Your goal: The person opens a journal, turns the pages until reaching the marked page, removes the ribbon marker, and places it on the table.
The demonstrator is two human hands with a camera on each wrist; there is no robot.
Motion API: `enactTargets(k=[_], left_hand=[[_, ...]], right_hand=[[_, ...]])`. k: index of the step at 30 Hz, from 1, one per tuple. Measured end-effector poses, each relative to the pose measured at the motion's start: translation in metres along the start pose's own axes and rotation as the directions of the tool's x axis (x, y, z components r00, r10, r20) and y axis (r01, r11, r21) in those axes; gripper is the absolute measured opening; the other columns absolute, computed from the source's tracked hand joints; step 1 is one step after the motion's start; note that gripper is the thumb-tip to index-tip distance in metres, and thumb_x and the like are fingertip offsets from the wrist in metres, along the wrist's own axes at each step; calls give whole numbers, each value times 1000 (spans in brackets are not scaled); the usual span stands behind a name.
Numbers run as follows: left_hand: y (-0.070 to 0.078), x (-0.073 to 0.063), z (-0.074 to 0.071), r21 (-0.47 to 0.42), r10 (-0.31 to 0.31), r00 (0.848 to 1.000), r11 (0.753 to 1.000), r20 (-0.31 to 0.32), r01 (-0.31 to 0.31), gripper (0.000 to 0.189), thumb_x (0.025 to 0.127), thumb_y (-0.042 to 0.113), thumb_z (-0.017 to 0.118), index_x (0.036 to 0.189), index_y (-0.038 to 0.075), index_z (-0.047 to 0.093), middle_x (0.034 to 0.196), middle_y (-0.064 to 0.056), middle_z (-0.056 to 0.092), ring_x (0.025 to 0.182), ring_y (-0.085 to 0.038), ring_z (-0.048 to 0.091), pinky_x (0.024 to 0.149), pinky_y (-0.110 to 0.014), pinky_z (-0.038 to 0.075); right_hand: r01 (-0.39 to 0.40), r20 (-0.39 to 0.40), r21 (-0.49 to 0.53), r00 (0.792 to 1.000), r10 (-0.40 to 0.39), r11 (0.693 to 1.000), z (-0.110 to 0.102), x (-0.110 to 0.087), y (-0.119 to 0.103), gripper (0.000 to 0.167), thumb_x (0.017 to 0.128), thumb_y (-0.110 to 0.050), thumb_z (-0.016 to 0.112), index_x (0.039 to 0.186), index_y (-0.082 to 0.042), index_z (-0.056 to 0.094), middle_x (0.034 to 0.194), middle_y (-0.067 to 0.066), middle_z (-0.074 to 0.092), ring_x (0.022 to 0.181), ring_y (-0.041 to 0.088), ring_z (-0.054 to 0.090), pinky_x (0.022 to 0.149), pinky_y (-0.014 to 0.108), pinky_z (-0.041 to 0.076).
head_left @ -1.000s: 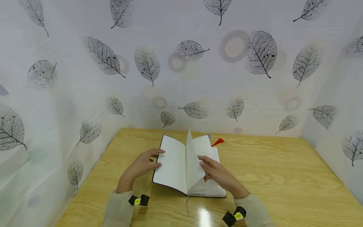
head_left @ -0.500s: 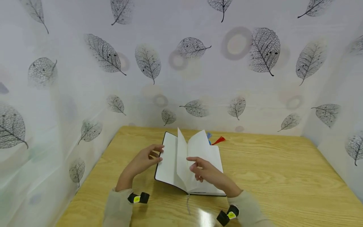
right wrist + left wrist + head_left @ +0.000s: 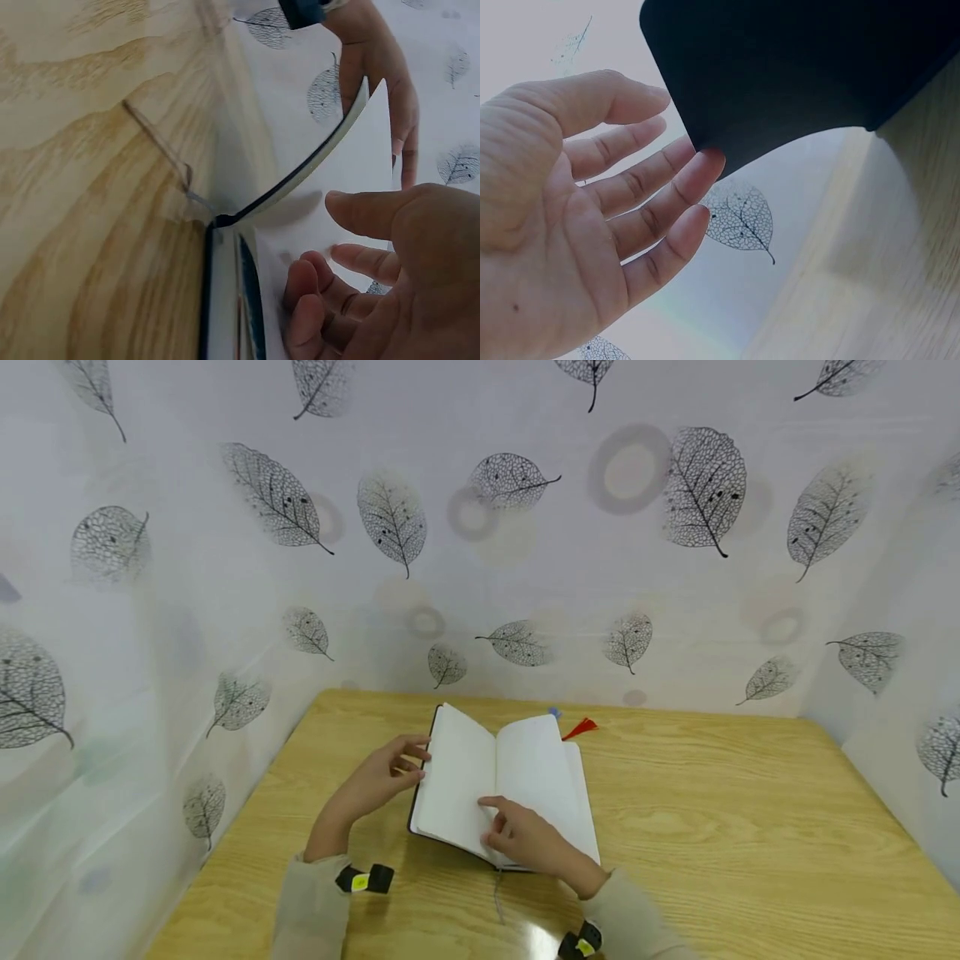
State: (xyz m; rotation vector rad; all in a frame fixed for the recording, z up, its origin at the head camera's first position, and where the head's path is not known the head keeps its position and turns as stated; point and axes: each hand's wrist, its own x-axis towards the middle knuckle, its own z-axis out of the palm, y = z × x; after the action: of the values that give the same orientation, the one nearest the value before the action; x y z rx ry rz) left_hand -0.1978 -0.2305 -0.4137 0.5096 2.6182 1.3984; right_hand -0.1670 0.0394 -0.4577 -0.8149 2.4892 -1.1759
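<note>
An open notebook (image 3: 536, 777) with blank white pages and a dark cover lies on the table, its left side tilted up. My left hand (image 3: 381, 781) holds the left edge of the raised side; in the left wrist view its fingertips meet the corner of the dark cover (image 3: 795, 67). Over the lower part of the left page (image 3: 459, 760), my right hand (image 3: 528, 839) has its index finger stretched out, the tip at the page. Its other fingers bend loosely and hold nothing. A grey ribbon (image 3: 498, 897) hangs from the spine.
A red tassel (image 3: 580, 727) and a small blue piece (image 3: 554, 712) stick out at the notebook's upper right. Pale curtains (image 3: 525, 568) printed with leaves enclose the wooden table (image 3: 720, 810) at the back and sides.
My right hand has swept left across the notebook, and the upright page has turned over onto the left side. My left hand has stayed at the left edge.
</note>
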Motion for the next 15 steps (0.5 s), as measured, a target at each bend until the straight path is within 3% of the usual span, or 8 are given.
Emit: enactTargets(k=[5,11,15], left_hand=[[-1,0,0,46,2,1000,999,-23,-1,37,96,12,58,132,7,52,124,-14,59,104,-26,59,89,-42,49],[1,-1,-1,70,-21,995,997,-96,28,35,94,13,62,127,5,56,112,-11,62,101,-22,60,91,-43,48],[6,0,1,50,-19,996,999,-84,23,36,93,15,63,127,5,56,113,-12,63,101,-21,59,90,-41,48]], right_hand=[[-58,-13,-102,998,57,993,6,3,0,50,92,-23,65,138,-9,49,82,-4,62,62,1,48,52,22,41],[-80,-30,-139,997,76,987,10,6,-1,49,90,-25,68,135,-13,53,76,-6,59,58,3,45,50,22,38],[-111,-47,-170,993,105,979,14,10,-1,49,88,-27,70,133,-16,56,71,-8,55,55,3,43,48,22,35]])
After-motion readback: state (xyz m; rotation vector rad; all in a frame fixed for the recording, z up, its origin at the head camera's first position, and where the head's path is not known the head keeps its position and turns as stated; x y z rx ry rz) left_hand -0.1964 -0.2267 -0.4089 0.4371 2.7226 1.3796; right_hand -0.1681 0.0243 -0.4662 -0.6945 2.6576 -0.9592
